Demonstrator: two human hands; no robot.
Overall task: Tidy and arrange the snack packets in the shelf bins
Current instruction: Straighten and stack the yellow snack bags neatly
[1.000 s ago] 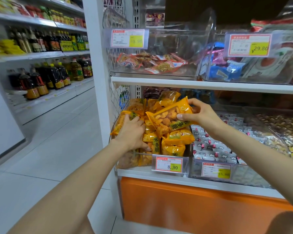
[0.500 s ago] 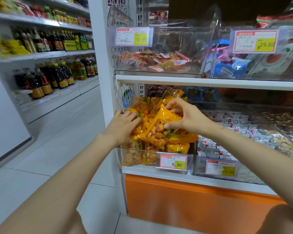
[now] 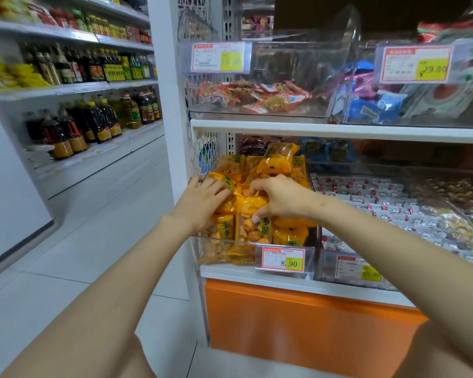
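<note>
Several yellow-orange snack packets (image 3: pixel 280 162) fill a clear plastic bin (image 3: pixel 221 255) at the left end of the lower shelf. My right hand (image 3: pixel 280 199) grips one yellow packet (image 3: pixel 253 227) standing upright in the front row, thumb on its face and fingers curled over its top. My left hand (image 3: pixel 202 200) lies with straight fingers on the packets at the bin's left side, next to the white upright. A price tag reading 8.90 (image 3: pixel 283 259) hangs on the bin front.
To the right stands a bin of small white-and-red packets (image 3: pixel 380 203), then a bin of brown snacks (image 3: pixel 453 192). The upper shelf holds clear bins of red packets (image 3: pixel 254 96) and blue packets (image 3: pixel 372 105). An aisle with oil bottles (image 3: pixel 93 124) runs on the left.
My right hand has brought the yellow packet down from above the pile and stood it upright in the front row. My left hand has shifted a little up along the left packets.
</note>
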